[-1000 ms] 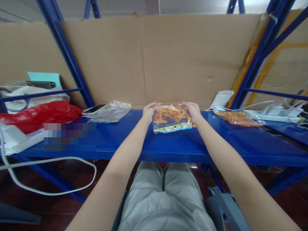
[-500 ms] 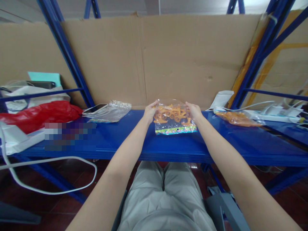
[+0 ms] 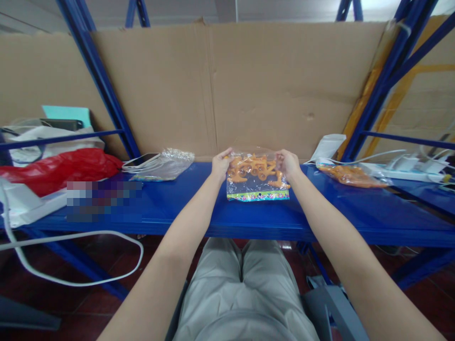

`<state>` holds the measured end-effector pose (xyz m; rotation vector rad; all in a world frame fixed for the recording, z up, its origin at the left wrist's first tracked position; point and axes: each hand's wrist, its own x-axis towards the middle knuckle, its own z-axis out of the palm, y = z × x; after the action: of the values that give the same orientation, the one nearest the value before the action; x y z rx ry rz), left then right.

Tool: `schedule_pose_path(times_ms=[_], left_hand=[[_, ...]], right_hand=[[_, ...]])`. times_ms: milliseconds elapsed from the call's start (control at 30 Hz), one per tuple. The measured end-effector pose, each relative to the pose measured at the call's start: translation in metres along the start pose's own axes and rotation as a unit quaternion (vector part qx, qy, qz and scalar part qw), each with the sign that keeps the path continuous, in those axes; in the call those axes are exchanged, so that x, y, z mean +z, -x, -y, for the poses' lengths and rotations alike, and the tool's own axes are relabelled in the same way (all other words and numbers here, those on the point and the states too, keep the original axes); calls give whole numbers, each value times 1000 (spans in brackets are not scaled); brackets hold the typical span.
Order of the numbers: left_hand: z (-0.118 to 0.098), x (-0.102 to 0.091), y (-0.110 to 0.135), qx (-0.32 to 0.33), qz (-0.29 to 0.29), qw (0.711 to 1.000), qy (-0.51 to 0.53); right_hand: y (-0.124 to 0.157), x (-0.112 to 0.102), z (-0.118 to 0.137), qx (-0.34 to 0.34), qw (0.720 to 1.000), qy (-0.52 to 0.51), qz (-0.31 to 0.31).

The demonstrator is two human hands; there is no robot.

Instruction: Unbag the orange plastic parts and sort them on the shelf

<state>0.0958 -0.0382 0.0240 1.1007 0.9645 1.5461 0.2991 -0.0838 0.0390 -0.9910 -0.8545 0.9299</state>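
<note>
Left hand point(image 3: 221, 164): I see it pinching the clear bag point(image 3: 256, 177) at its top left corner.
Right hand point(image 3: 287, 163): pinching its top right corner.
Bag: upright on the blue shelf point(image 3: 199, 208).

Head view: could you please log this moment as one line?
left hand: grips clear bag | right hand: grips clear bag | contents: orange pieces

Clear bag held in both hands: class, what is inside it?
Orange plastic pieces fill the upper half of the bag, above a patterned strip. They overlap; left hand and right hand cover the top corners, hiding some.
</note>
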Motion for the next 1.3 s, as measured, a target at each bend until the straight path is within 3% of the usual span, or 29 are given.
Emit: schedule_pose_path(times_ms=[133, 267, 567, 933, 1167, 1300], left_hand=[[1, 0, 3, 13, 66, 998, -16], [1, 3, 9, -7, 127, 991, -52], [-3, 4, 13, 21, 66, 996, -63], [-1, 6, 16, 69, 75, 986, -132], [-1, 7, 14, 33, 51, 991, -117], [-3, 9, 16, -7, 95, 989, -112]], right_hand=[[-1, -2, 2, 76, 996, 6, 52], [0, -2, 2, 70, 996, 13, 52], [-5, -4, -2, 12, 999, -5, 41], [-6, -7, 4, -6, 1000, -8, 25], [-17, -12, -1, -39, 999, -11, 14], [-18, -12, -1, -47, 998, -39, -12]])
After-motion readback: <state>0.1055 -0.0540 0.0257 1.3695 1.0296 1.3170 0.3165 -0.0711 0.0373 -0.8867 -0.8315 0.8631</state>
